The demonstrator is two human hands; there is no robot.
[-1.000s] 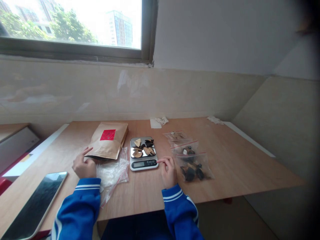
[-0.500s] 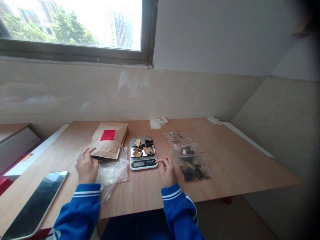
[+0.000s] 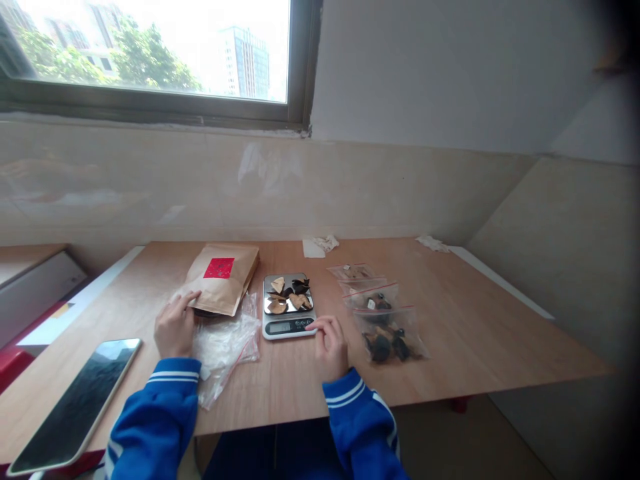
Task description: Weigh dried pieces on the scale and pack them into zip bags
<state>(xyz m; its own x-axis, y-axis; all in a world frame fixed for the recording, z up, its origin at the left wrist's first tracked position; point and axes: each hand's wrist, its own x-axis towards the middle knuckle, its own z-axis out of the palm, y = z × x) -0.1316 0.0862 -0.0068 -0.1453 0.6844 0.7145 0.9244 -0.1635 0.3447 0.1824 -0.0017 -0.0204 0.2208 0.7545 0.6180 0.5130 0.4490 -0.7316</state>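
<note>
Several dried pieces (image 3: 300,302) on a scale (image 3: 285,328)

I see the scale between the paper bag (image 3: 206,300) at left and the zip bags (image 3: 393,343) at right. My right hand (image 3: 332,345) points its index finger to the scale's near right corner, pinching nothing. My left hand (image 3: 175,328) is loosely spread at the paper bag's near left corner; contact I cannot tell.

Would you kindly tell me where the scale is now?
In the head view, the scale sits just left of centre, between the paper bag and the zip bags on the right, with the right hand at its near right corner.
</note>
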